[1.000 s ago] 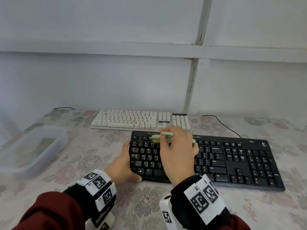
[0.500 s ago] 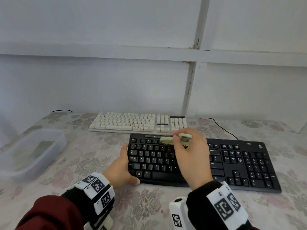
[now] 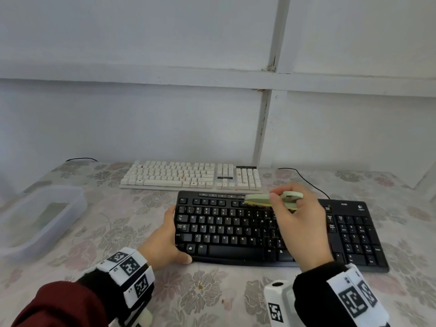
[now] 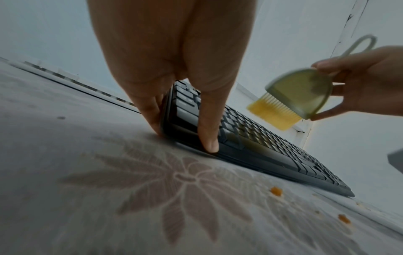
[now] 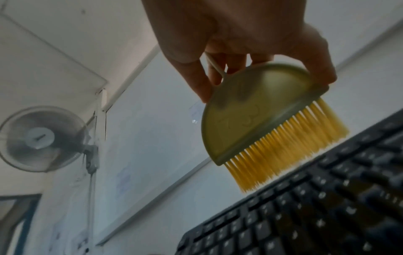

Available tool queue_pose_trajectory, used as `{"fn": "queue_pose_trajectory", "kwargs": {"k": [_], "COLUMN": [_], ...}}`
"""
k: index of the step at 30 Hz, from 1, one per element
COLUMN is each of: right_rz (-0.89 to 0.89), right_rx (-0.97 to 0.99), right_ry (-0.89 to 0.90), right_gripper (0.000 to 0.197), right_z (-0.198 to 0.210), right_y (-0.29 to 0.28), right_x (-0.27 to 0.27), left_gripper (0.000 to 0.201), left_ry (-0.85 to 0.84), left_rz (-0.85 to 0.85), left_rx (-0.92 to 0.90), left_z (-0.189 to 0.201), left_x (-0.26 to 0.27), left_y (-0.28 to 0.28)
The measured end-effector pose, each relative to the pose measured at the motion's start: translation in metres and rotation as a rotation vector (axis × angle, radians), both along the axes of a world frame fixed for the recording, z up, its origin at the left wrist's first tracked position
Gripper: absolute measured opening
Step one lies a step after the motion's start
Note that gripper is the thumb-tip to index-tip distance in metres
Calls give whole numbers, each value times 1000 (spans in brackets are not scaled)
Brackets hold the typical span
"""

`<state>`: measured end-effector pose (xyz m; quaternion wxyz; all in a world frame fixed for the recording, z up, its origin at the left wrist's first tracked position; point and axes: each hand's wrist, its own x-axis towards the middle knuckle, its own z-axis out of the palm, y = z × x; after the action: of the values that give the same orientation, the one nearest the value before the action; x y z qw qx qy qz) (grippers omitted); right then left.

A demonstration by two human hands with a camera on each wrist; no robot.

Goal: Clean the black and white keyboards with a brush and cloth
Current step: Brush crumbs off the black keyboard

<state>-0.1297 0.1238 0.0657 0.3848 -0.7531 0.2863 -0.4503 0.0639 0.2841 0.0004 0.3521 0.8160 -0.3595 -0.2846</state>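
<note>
A black keyboard [image 3: 236,232] lies near me on the flowered tablecloth, with a white keyboard [image 3: 188,175] just behind it. My left hand [image 3: 165,241] grips the black keyboard's left end [image 4: 185,110], thumb on the front edge. My right hand [image 3: 299,232] pinches a pale green brush [image 3: 271,200] with yellow bristles [image 5: 290,146]. The bristles hover just above the top key rows, right of centre [image 5: 327,198]. In the left wrist view the brush [image 4: 298,93] hangs over the keys, apart from them. No cloth is in view.
A clear plastic tub [image 3: 40,215] stands at the table's left. Orange crumbs [image 4: 276,191] lie on the tablecloth in front of the black keyboard. A black cable [image 3: 304,180] runs behind it. The wall rises right behind the white keyboard. A wall fan [image 5: 41,138] hangs high.
My right hand has carried the brush rightward along the black keyboard's top rows, from the left part to right of centre. The left hand has kept its grip.
</note>
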Motion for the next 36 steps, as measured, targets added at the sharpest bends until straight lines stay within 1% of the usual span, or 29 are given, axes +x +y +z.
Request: {"fn": "queue_pose_trajectory", "kwargs": {"k": [3, 6, 10, 11, 14, 16, 19, 22, 23, 25, 27, 28, 30, 32, 35, 36], "right_rz": [99, 55, -14, 5, 132, 149, 73, -42, -68, -92, -51, -20, 31, 31, -73, -112], "right_rx": [48, 62, 31, 14, 20, 22, 44, -31, -49, -40, 46, 83, 117, 103, 4, -27], "right_ry": [19, 46, 23, 8, -20, 3, 64, 138, 120, 23, -91, -107, -71, -7, 90, 91], "right_gripper": [17, 18, 16, 16, 16, 20, 16, 15, 14, 14, 14, 12, 10, 12, 16, 18], "right_z": [-3, -10, -14, -12, -9, -12, -15, -10, -5, 4, 7, 6, 2, -5, -5, -2], "right_y": [7, -5, -21, -19, -2, 1, -15, -37, -41, -46, -49, -50, -50, -53, -64, -68], "right_x": [7, 4, -7, -6, 3, 5, -6, -28, -34, -41, -41, -39, -37, -39, -54, -59], "left_gripper": [119, 120, 120, 121, 120, 120, 120, 119, 120, 121, 122, 122, 121, 121, 120, 120], "left_ry": [9, 13, 15, 15, 22, 26, 28, 30, 29, 25, 25, 24, 23, 25, 27, 29], "left_rz": [-1, -4, -1, 0, 3, 2, -2, 3, 4, 3, 2, 1, 1, 4, 11, 12], "left_rx": [1, -2, -2, -5, -7, -8, -14, -13, -12, -7, -5, -6, -7, -10, -11, -10], "left_z": [1, 2, 0, 0, 0, -1, -1, -3, -3, -4, -4, -3, -2, -2, -3, -4], "left_x": [-1, -1, -1, 0, 0, 0, 1, 2, 2, 3, 3, 2, 1, 1, 2, 2], "left_y": [0, 0, 0, 0, 0, 0, 1, 1, 1, 0, 0, 0, 0, 0, 0, 0]}}
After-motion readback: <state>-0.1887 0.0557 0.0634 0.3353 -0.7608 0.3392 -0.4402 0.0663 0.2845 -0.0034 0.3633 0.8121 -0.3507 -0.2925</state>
